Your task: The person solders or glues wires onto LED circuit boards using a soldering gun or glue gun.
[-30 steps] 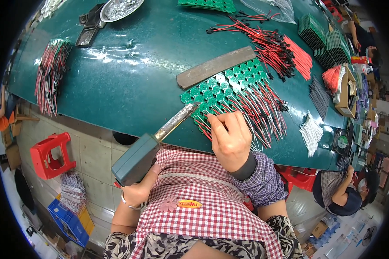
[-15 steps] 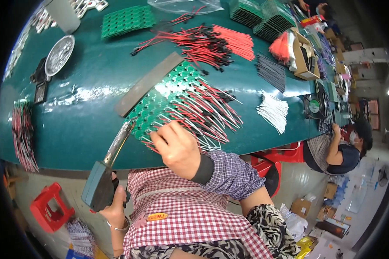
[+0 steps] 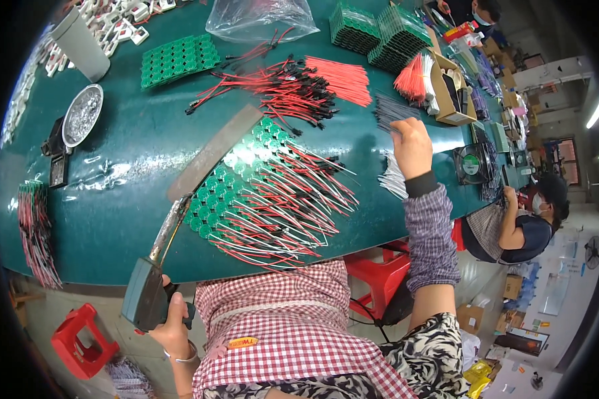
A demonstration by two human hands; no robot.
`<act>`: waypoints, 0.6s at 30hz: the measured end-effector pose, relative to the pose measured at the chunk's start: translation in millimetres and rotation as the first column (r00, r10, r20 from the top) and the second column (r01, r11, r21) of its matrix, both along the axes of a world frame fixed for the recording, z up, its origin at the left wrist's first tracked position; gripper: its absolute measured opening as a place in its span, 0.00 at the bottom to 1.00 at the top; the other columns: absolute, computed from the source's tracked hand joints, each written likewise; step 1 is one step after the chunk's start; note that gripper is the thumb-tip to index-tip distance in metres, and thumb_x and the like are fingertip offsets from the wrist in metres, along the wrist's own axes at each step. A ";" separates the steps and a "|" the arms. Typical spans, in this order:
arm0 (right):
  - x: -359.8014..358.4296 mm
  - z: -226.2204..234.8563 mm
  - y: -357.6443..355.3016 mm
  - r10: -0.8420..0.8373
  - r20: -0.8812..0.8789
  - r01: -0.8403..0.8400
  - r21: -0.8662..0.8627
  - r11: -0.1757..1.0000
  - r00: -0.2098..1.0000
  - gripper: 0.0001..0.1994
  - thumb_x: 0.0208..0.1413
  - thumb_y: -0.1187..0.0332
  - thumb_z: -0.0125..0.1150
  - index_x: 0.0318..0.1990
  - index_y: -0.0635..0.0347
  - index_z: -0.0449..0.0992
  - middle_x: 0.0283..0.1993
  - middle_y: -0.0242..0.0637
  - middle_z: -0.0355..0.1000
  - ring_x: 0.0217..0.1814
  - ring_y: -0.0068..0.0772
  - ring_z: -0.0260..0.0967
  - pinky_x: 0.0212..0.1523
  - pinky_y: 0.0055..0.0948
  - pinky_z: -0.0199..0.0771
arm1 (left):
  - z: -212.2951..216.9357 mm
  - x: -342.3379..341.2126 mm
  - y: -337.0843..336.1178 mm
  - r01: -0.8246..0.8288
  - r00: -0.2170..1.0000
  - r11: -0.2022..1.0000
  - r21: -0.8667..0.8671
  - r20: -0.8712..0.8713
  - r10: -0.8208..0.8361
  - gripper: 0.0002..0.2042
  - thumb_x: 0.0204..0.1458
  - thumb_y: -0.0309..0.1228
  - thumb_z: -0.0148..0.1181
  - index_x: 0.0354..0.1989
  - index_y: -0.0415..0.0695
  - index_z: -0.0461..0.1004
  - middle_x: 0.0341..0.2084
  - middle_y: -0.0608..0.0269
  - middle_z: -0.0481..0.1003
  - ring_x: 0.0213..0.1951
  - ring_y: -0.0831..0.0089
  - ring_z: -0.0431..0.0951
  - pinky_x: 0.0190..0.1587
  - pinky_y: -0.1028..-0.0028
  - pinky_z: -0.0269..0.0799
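Note:
My left hand is wrapped round the handle of a dark green soldering gun. Its long barrel points up, with the tip by the end of a flat metal bar and the left corner of a green circuit board panel. Rows of red, black and white wires stick out from the panel's right side. Over to the right, my right hand is closed with fingertips together at the dark grey wires. What it pinches is too small to make out. White wires lie just below that hand.
Red-and-black wires and red wires lie beyond the panel. Green board stacks, a cardboard box and a clear bag stand farther back. At left are a metal dish and wired boards. A co-worker sits at right.
My right hand has moved from the wires on the panel, right and away, to the dark grey wires. The left hand still holds the soldering gun near the panel's corner. The view has shifted slightly.

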State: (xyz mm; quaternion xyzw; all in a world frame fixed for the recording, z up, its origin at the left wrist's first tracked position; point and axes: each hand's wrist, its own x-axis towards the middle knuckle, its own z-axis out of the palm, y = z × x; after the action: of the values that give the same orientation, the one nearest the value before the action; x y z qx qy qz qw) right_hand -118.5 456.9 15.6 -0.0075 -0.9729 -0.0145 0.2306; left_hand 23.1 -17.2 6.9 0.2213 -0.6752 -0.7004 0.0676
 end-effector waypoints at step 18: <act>-12.9 -23.8 34.5 -0.034 0.121 0.018 0.133 0.991 0.992 0.01 0.48 0.70 0.63 0.29 0.55 0.79 0.28 0.35 0.72 0.39 0.40 0.72 0.38 0.39 0.74 | -12.9 8.0 -6.2 0.043 0.999 0.998 -0.045 -0.025 -0.044 0.19 0.49 0.14 0.61 0.52 0.32 0.70 0.45 0.52 0.75 0.21 0.81 0.69 0.20 0.80 0.63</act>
State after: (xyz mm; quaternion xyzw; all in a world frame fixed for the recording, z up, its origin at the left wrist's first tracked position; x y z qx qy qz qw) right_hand -131.3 491.5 -8.1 -0.0039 -0.9820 -0.0822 0.1701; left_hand 31.1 -23.4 -6.0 0.1958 -0.6942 -0.6894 0.0660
